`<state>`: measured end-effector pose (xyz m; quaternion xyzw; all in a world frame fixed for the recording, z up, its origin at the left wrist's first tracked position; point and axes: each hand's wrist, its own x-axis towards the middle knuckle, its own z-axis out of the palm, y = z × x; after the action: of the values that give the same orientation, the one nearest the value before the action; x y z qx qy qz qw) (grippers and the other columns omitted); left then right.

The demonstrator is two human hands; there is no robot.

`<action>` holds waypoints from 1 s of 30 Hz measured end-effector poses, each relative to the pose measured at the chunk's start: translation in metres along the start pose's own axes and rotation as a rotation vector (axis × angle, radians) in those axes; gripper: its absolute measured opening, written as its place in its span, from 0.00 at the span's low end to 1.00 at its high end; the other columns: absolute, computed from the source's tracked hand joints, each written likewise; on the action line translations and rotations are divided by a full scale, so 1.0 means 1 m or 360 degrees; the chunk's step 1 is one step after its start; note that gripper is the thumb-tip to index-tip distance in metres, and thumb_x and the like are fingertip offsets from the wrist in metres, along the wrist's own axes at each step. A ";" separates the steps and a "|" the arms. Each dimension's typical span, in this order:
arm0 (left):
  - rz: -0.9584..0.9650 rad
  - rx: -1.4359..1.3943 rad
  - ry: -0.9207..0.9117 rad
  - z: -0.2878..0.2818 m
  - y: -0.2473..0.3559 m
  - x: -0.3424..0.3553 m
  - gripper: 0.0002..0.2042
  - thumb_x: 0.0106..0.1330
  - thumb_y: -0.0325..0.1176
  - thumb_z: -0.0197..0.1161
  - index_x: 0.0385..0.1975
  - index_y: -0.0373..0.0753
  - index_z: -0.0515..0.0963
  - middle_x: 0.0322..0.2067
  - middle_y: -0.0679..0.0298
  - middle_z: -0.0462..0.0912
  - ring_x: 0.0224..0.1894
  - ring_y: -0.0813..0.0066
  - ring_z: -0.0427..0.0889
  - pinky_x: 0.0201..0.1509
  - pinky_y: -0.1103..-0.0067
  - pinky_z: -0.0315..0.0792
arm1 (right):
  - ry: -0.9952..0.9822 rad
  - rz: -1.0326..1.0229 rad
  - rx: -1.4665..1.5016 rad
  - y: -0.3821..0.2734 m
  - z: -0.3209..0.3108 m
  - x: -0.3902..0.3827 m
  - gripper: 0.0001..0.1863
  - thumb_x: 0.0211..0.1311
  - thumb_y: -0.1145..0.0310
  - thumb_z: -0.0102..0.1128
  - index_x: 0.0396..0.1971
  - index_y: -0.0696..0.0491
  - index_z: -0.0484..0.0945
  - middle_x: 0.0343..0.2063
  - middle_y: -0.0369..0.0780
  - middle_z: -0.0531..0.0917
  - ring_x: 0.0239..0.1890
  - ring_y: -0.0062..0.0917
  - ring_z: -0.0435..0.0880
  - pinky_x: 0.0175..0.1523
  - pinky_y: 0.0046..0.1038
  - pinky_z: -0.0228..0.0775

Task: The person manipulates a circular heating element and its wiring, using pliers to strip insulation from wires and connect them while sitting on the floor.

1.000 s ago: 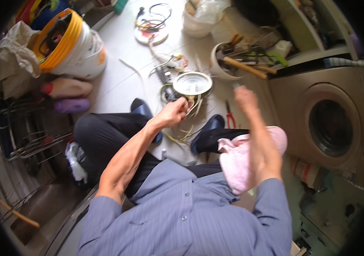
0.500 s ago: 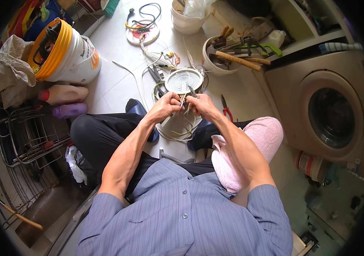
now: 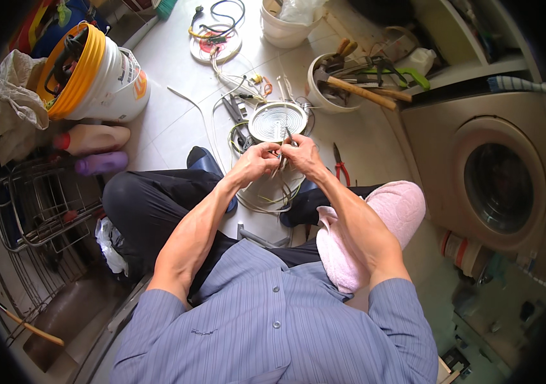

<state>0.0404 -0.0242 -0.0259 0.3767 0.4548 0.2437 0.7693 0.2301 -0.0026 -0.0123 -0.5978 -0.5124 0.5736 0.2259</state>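
Note:
My left hand [image 3: 257,164] is closed in a pinch on thin wires [image 3: 275,171], in front of my knees. Close against it, my right hand [image 3: 302,157] is closed on a slim dark metal tool [image 3: 288,133], its tip pointing away from me; the fingers hide its exact kind. Just beyond both hands lies a round white panel [image 3: 277,122] with concentric rings. Loose cable [image 3: 263,208] loops on the floor below the hands, some of it yellow-green. Red-handled pliers [image 3: 340,168] lie right of my right hand.
More cables and a second round white fixture [image 3: 215,48] lie farther out. A tool bucket [image 3: 324,99] holding a hammer stands beyond the panel. A washing machine [image 3: 426,141] is at right, a white-and-yellow bucket [image 3: 116,89] at left. A pink towel [image 3: 391,205] covers my right knee.
My hands stay together in nearly the same place, with the fingers shifted slightly. The tool in my right hand has turned a little, and the wires hang differently below.

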 end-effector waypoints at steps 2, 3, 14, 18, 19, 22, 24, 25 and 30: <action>-0.0031 -0.0096 0.0091 -0.003 -0.008 0.006 0.23 0.60 0.23 0.65 0.57 0.33 0.72 0.34 0.65 0.84 0.34 0.84 0.79 0.36 0.85 0.69 | 0.0005 0.0018 -0.0047 0.001 -0.005 0.001 0.16 0.59 0.59 0.60 0.31 0.59 0.81 0.22 0.38 0.82 0.27 0.22 0.78 0.34 0.27 0.69; -0.0015 -0.0146 0.0129 -0.008 -0.012 0.009 0.22 0.60 0.23 0.65 0.56 0.34 0.73 0.34 0.65 0.84 0.34 0.83 0.79 0.36 0.85 0.69 | 0.0025 -0.0020 -0.0184 -0.005 -0.006 0.001 0.18 0.60 0.56 0.60 0.31 0.59 0.81 0.22 0.40 0.81 0.26 0.24 0.78 0.34 0.28 0.69; -0.0051 -0.0238 0.0631 -0.010 -0.018 0.017 0.21 0.59 0.22 0.65 0.53 0.31 0.69 0.33 0.64 0.81 0.29 0.84 0.75 0.31 0.87 0.67 | -0.0041 -0.0406 -0.1056 0.001 0.004 -0.026 0.23 0.70 0.49 0.52 0.30 0.55 0.78 0.28 0.51 0.83 0.34 0.51 0.82 0.39 0.47 0.72; -0.0090 -0.0276 0.0618 -0.018 -0.030 0.023 0.16 0.58 0.24 0.66 0.46 0.30 0.74 0.34 0.64 0.81 0.29 0.81 0.75 0.31 0.84 0.68 | -0.0077 -0.0408 -0.1104 0.001 0.004 -0.023 0.22 0.70 0.49 0.53 0.30 0.56 0.77 0.28 0.52 0.83 0.33 0.52 0.82 0.38 0.49 0.72; -0.0102 -0.0302 0.0567 -0.021 -0.032 0.024 0.15 0.58 0.24 0.66 0.45 0.30 0.76 0.34 0.63 0.81 0.30 0.80 0.75 0.33 0.83 0.69 | -0.0082 -0.0406 -0.1141 0.001 0.004 -0.022 0.23 0.70 0.49 0.53 0.30 0.56 0.77 0.28 0.52 0.83 0.33 0.52 0.82 0.38 0.49 0.73; -0.0119 -0.0495 0.0470 -0.018 -0.029 0.023 0.09 0.61 0.22 0.64 0.40 0.29 0.80 0.33 0.65 0.82 0.25 0.84 0.74 0.26 0.88 0.66 | -0.0029 -0.0440 -0.1226 0.004 0.006 -0.022 0.23 0.70 0.49 0.52 0.31 0.57 0.77 0.28 0.52 0.83 0.32 0.52 0.83 0.39 0.50 0.73; -0.0168 -0.0530 0.0431 -0.018 -0.027 0.022 0.10 0.62 0.22 0.64 0.43 0.29 0.81 0.31 0.66 0.82 0.25 0.84 0.73 0.28 0.87 0.66 | -0.0007 -0.0432 -0.1269 0.004 0.008 -0.023 0.24 0.70 0.48 0.52 0.31 0.58 0.77 0.27 0.53 0.83 0.33 0.52 0.83 0.39 0.50 0.74; -0.0191 -0.0548 0.0414 -0.018 -0.027 0.022 0.11 0.62 0.22 0.63 0.45 0.29 0.81 0.31 0.66 0.82 0.26 0.84 0.72 0.29 0.86 0.66 | -0.0014 -0.0406 -0.1287 0.003 0.008 -0.023 0.24 0.70 0.48 0.52 0.32 0.58 0.77 0.27 0.53 0.84 0.33 0.53 0.83 0.40 0.50 0.74; -0.0204 -0.0324 0.0355 -0.025 -0.032 0.023 0.11 0.65 0.25 0.63 0.45 0.30 0.81 0.33 0.66 0.83 0.27 0.85 0.75 0.30 0.86 0.67 | -0.0066 -0.0356 -0.1286 0.002 0.013 -0.025 0.24 0.71 0.49 0.50 0.32 0.59 0.76 0.27 0.54 0.84 0.32 0.54 0.83 0.39 0.51 0.74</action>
<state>0.0303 -0.0182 -0.0705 0.2375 0.5335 0.2794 0.7622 0.2234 -0.0298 -0.0060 -0.5673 -0.7624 0.3104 0.0237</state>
